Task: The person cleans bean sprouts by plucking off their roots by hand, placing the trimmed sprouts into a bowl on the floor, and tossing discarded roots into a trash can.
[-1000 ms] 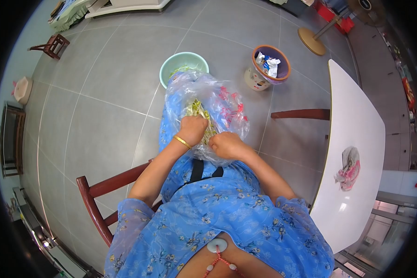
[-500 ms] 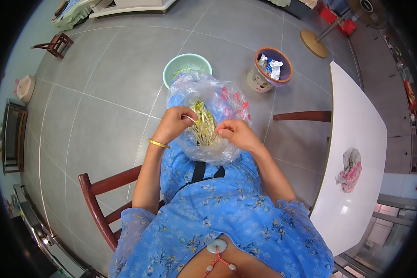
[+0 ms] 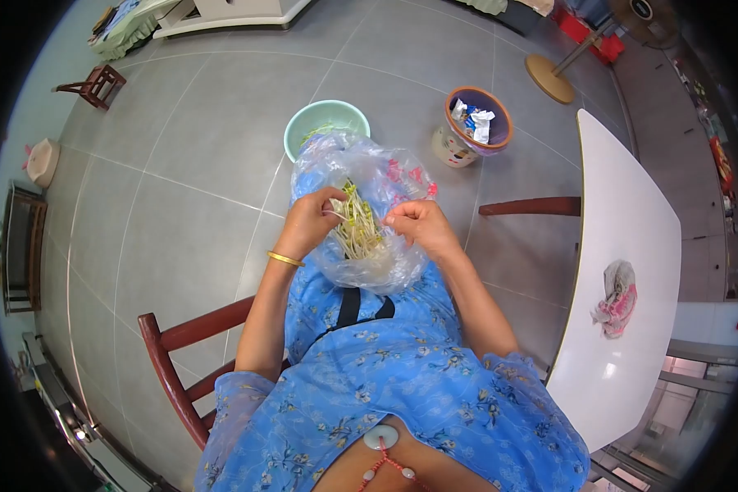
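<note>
On my lap lies an open clear plastic bag (image 3: 385, 272) with pink-red print, holding a heap of bean sprouts (image 3: 357, 228) with yellow-green heads and pale stems. My left hand (image 3: 310, 221), with a gold bangle at the wrist, is closed at the left side of the heap. A pale sprout stem shows between its thumb and fingers. Across the heap, my right hand (image 3: 425, 226) is in a pinch over the bag's right side. Whatever its fingertips hold is too small to make out.
Beyond the bag, a mint-green basin (image 3: 361, 123) with some sprouts stands on the floor. A bin (image 3: 455, 149) with crumpled wrappers is right of it. A white table (image 3: 631, 213) at right bears a crumpled plastic bag (image 3: 617, 299). A wooden chair (image 3: 197, 330) is at left.
My right hand has lifted slightly, its fingertips drawn into a tighter pinch. My left hand stays by the heap with a stem in its fingers. The whole view has shifted a little.
</note>
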Tool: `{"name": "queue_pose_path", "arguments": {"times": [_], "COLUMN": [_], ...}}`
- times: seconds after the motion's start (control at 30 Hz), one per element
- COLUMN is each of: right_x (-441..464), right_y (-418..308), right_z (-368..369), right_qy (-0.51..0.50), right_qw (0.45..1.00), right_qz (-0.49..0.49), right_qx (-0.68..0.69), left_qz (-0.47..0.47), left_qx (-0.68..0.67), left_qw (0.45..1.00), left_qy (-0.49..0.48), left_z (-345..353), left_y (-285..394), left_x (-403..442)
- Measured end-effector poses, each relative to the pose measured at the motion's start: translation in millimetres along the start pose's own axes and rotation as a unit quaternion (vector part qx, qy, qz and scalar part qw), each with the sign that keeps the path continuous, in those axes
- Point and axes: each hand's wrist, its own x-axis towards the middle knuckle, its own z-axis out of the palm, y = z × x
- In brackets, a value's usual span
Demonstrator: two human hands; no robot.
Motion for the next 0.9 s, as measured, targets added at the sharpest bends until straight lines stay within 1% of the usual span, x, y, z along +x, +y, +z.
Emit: {"name": "queue_pose_path", "arguments": {"times": [0.07,0.1,0.17,0.2,0.27,0.3,0.37,0.5,0.57,0.7,0.77,0.8,0.83,0.87,0.9], "right_x": [-0.3,-1.0,-1.4,-0.4,2.9,4.9,8.6,8.0,7.0,13.7,20.8,23.7,27.6,31.3,36.9], "right_y": [0.2,-2.0,-9.6,-11.0,-13.3,-14.3,-16.1,-21.8,-23.0,-23.4,-21.8,-25.0,-28.7,-31.5,-32.7], "right_z": [-3.5,-3.9,-1.6,-0.6,2.2,5.0,11.9,15.9,14.5,11.0,5.1,2.1,-0.6,-6.7,-17.6], "right_qy": [-0.034,-0.032,-0.061,-0.062,-0.123,-0.126,-0.160,-0.164,-0.151,-0.110,-0.062,-0.052,-0.025,0.000,0.008], "right_qw": [0.992,0.992,0.983,0.983,0.974,0.973,0.975,0.971,0.969,0.975,0.939,0.940,0.931,0.921,0.922], "right_qz": [-0.012,-0.011,0.021,0.021,0.016,0.017,-0.005,0.006,0.012,0.013,0.037,0.033,0.031,0.028,0.025], "right_qx": [0.120,0.120,0.172,0.171,0.191,0.190,0.156,0.174,0.197,0.195,0.337,0.334,0.362,0.388,0.387], "left_qz": [0.040,0.041,0.010,0.010,-0.009,-0.011,-0.024,-0.034,-0.034,-0.039,-0.031,-0.029,-0.023,-0.031,-0.041], "left_qx": [-0.096,-0.097,-0.117,-0.117,-0.285,-0.284,-0.367,-0.405,-0.378,-0.390,-0.401,-0.421,-0.423,-0.468,-0.511], "left_qw": [0.995,0.994,0.993,0.993,0.958,0.958,0.927,0.913,0.925,0.920,0.915,0.906,0.906,0.883,0.858], "left_qy": [-0.002,-0.004,-0.024,-0.022,-0.044,-0.042,-0.072,-0.040,-0.006,0.000,0.026,0.023,0.014,0.020,0.026], "left_z": [12.0,13.1,11.9,11.6,12.6,14.6,17.6,17.9,11.9,15.1,22.3,25.5,26.1,24.7,22.5], "left_y": [-3.3,0.7,9.6,15.5,28.3,34.1,41.5,34.7,36.1,40.1,43.1,42.1,43.4,45.7,46.6], "left_x": [3.2,3.6,3.8,3.3,2.4,2.2,1.9,5.7,5.7,5.3,5.7,6.2,6.9,7.5,8.9]}}
